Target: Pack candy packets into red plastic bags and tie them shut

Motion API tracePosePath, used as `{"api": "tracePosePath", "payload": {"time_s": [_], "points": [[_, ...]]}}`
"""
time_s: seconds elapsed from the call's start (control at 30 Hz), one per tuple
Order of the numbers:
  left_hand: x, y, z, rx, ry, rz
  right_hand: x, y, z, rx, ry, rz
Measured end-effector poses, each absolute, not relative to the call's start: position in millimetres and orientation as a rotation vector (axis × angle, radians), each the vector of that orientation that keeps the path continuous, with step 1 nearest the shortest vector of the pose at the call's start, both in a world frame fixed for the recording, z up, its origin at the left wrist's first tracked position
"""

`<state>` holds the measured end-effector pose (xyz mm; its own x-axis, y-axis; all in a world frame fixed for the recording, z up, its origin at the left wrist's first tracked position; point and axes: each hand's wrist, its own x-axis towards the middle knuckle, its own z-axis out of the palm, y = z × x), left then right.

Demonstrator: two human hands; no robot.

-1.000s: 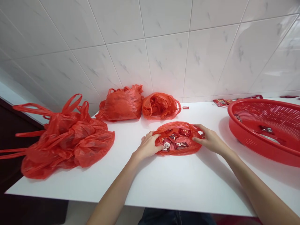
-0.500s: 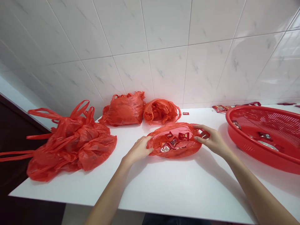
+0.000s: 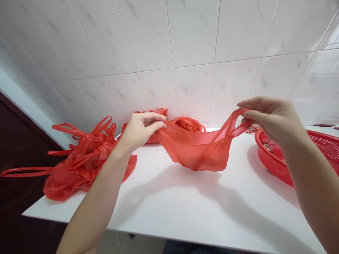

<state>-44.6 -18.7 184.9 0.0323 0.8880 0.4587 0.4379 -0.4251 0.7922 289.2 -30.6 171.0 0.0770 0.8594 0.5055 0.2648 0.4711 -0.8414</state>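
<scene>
A thin red plastic bag (image 3: 196, 155) is stretched between my two hands, held up above the white table. My left hand (image 3: 144, 127) pinches its left side between thumb and fingers. At the right, my right hand (image 3: 272, 116) is closed on the bag's looped handle. The bag sags in the middle and casts a shadow below it. Its walls hide whatever lies inside.
Several filled red bags (image 3: 82, 158) are heaped at the table's left. Behind my hands, a rolled-up red bag (image 3: 188, 123) stands by the tiled wall (image 3: 196, 84). A red plastic basket (image 3: 275, 169) sits at the right on the white table (image 3: 164, 208).
Both hands have raised the red bag off the table, spreading its handles. The wrapped sweets seen inside its open mouth before are now hidden. My right hand has moved up and to the right.
</scene>
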Motion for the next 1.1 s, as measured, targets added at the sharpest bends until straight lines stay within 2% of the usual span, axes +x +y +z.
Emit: {"api": "tracePosePath", "payload": {"time_s": [0.2,0.6,0.97,1.1], "points": [[-27.6,-28.2,211.6,1.862,0.965,1.397,267.5,-34.1,203.6,-0.866,-1.472,0.703],[21.5,-59.7,207.3,2.060,0.828,1.169,216.4,-44.8,208.1,-0.762,-1.626,0.988],[36.9,-50.6,191.4,2.358,1.080,1.472,190.2,-68.7,206.7,-0.733,-1.797,0.698],[36.4,-41.6,186.8,2.315,1.105,1.409,194.5,-64.6,206.8,-0.769,-1.810,0.704]]}}
